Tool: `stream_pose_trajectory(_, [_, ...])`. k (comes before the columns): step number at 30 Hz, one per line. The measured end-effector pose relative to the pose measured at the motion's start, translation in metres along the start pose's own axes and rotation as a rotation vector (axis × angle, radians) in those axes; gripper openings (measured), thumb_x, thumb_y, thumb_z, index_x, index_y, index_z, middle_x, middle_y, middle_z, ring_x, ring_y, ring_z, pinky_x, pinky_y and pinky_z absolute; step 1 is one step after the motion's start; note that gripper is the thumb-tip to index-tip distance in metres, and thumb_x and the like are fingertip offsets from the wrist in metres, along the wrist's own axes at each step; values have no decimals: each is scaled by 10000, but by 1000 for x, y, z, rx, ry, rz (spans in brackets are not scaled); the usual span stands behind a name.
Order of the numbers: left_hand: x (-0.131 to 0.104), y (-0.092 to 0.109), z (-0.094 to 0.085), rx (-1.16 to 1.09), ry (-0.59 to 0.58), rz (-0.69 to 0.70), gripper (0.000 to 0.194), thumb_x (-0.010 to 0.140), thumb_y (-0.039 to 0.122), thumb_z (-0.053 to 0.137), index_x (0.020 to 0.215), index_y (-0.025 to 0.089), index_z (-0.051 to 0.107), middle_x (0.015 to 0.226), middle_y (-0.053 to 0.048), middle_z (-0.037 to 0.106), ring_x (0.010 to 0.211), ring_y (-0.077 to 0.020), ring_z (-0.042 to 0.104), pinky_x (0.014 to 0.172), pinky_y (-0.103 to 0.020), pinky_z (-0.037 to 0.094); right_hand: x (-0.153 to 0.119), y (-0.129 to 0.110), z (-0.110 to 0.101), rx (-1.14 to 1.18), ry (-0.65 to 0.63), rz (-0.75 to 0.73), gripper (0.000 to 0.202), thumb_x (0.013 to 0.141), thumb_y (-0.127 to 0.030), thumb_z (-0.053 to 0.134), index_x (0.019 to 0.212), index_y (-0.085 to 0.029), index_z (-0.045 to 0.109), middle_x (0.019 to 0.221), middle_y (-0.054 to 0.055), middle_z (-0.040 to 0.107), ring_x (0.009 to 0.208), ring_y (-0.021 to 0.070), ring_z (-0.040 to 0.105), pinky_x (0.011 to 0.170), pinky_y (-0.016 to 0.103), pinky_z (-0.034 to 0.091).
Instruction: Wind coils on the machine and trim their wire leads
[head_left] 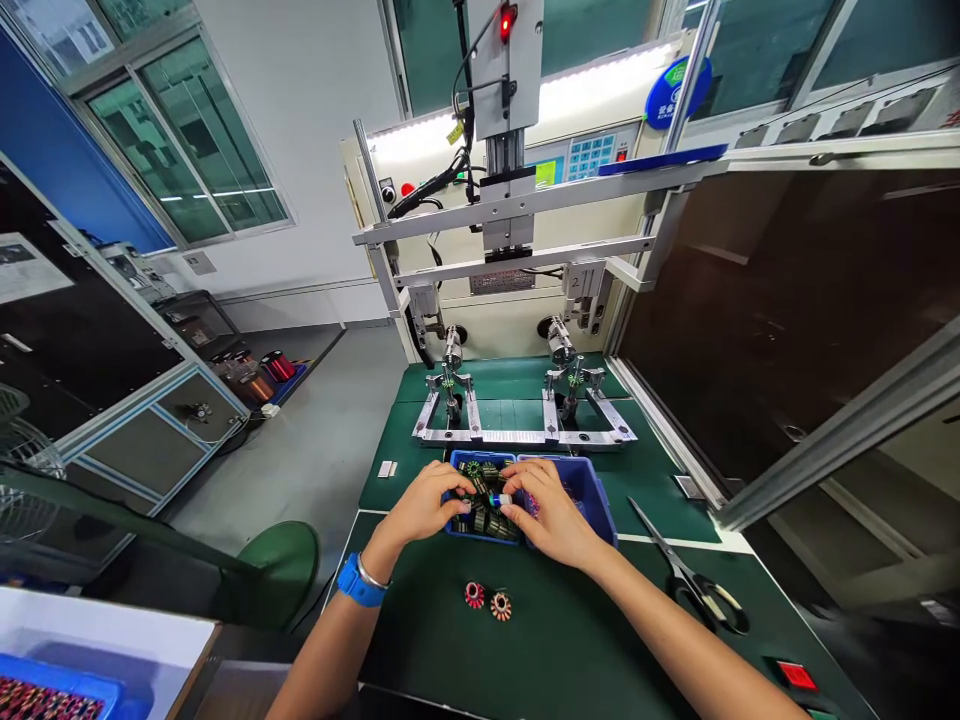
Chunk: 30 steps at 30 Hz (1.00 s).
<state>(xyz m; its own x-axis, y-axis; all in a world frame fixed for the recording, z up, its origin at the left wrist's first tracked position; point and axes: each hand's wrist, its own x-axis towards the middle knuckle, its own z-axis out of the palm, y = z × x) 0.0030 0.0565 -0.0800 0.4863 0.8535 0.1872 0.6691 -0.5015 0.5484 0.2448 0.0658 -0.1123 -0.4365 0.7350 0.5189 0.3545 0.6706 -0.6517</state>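
My left hand (431,505) is over the left blue bin (453,530), its thumb and fingers closed in a pinch. What sits between those fingertips is mostly hidden. Dark green stator cores (491,525) fill that bin. My right hand (551,510) reaches across the right blue bin (600,505), thumb and fingertips pinching a small blue-and-white piece (499,500). The two hands face each other with a small gap between the fingertips. On the green mat nearer to me lie two wound stators, a red one (474,595) and a copper-coloured one (501,605).
Behind the bins stands a winding machine with a metal fixture frame (517,437) and two spindles. Black-handled scissors (694,585) lie at the right. A red button (796,675) is near the right front edge. A green round stool (277,565) stands left of the table.
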Motion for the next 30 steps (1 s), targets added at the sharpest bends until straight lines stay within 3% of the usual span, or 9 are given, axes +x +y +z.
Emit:
stream_pose_trajectory(12, [-15,3,27,206,71,-92,211,778,178,737,932,232,604,938,-16,634,912,-226,515,814,-367,408,-17,7,3,209,122,141,76,866,-280,593,872,-236,531,1016,69,685,940,233,663,818,394,521])
stream_pose_trajectory(19, [-23,2,28,2,213,-142,53,858,207,625,842,223,577,887,3,653,861,-188,562,777,-328,453,-31,11,-6,292,243,205,100,889,-313,594,915,-239,533,1035,79,684,939,223,662,813,376,539])
stream_pose_trajectory(22, [3,-13,5,-73,413,-212,62,863,253,600,906,212,585,884,-3,656,789,-154,600,749,-283,489,-31,11,-9,318,285,236,137,895,-344,595,978,-243,555,1017,78,687,873,216,664,778,367,545])
stream_pose_trajectory(25, [59,-36,-34,-24,566,-265,221,902,276,542,1096,175,574,1005,-58,660,868,-159,621,810,-274,497,-29,13,-9,309,277,248,185,911,-370,572,1049,-247,575,993,70,684,819,206,656,755,357,547])
stream_pose_trajectory(27, [102,-51,-60,35,615,-298,244,907,255,538,1117,145,597,1059,-87,659,908,-169,621,853,-277,488,-29,14,-10,280,263,241,206,921,-376,555,1082,-250,581,1000,68,683,802,204,656,743,354,551])
stream_pose_trajectory(30, [155,-67,-85,124,567,-320,212,874,211,586,1067,164,660,1078,-80,671,962,-194,619,897,-294,461,-29,16,-12,209,252,208,212,926,-366,547,1097,-258,608,1021,64,686,819,213,666,743,358,554])
